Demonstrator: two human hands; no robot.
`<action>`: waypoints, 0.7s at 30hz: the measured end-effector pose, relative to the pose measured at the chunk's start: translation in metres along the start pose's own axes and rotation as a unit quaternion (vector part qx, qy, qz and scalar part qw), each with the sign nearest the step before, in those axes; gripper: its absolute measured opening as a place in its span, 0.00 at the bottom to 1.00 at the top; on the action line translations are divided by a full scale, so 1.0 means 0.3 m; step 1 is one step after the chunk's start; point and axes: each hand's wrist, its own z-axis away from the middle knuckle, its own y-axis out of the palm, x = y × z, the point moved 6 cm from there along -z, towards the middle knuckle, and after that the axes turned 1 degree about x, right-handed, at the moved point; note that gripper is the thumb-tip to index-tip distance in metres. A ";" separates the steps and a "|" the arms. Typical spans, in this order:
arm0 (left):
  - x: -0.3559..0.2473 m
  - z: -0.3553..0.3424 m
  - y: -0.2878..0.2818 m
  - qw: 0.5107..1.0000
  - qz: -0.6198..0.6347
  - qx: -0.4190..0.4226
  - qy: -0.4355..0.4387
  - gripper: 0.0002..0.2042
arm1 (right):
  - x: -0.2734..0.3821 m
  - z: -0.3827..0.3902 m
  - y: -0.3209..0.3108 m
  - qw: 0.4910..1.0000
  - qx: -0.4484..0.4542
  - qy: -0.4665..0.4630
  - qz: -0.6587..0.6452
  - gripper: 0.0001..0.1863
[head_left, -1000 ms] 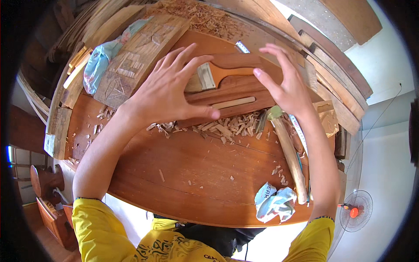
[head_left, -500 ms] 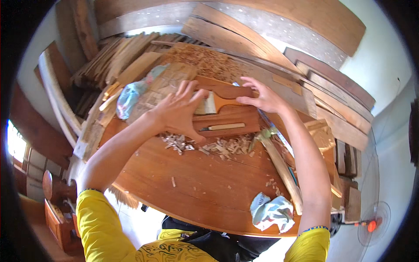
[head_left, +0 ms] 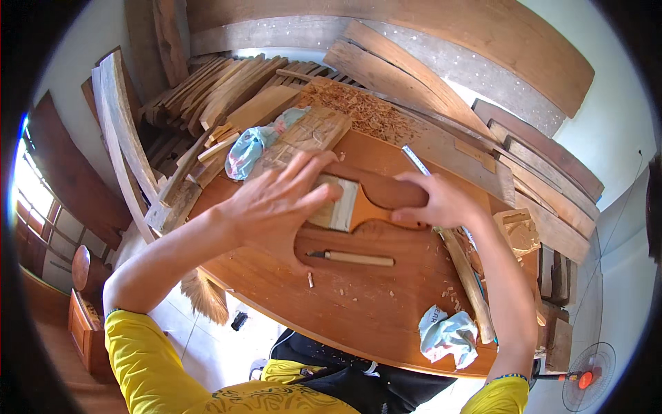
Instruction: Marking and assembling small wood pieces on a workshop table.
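A reddish-brown board [head_left: 352, 245] carries a wide paintbrush [head_left: 362, 207] with an orange handle and pale bristles, and a wooden-handled carving knife [head_left: 358, 259] nearer me. My left hand [head_left: 276, 207] is wrapped over the board's left end, fingers along the far side by the bristles, thumb at the near edge. My right hand [head_left: 441, 203] is closed on the board's right end beside the brush handle. Right of them lies a long wooden-handled tool [head_left: 469, 290], its head mostly hidden.
The curved tabletop [head_left: 289, 297] holds a crumpled cloth [head_left: 447, 334] at near right, another blue cloth [head_left: 248, 152] and a carved plank [head_left: 314, 131] at the back left. Stacked timber [head_left: 214, 90] and shavings [head_left: 358, 107] lie behind. A fan [head_left: 586, 379] stands at lower right.
Both hands have closed on the board from a spread pose. The board has shifted toward me with brush and knife on it, now covering much of the chip pile. The view has swung.
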 end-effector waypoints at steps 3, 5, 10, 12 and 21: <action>-0.058 0.025 0.015 0.999 -0.018 0.027 0.025 0.55 | 0.020 0.100 0.058 0.996 0.065 0.056 0.037 0.42; -0.128 0.026 0.039 0.995 0.035 0.018 0.090 0.56 | 0.020 0.184 0.102 0.992 0.090 0.065 0.053 0.40; -0.195 -0.018 0.120 0.978 0.143 0.009 0.153 0.54 | -0.039 0.354 0.164 0.989 0.048 0.131 -0.056 0.39; -0.205 -0.039 0.164 0.975 0.139 0.023 0.170 0.54 | -0.066 0.391 0.190 0.987 0.040 0.140 -0.072 0.39; -0.208 -0.029 0.199 0.971 0.136 0.016 0.197 0.57 | -0.141 0.421 0.290 0.973 -0.004 0.228 -0.023 0.44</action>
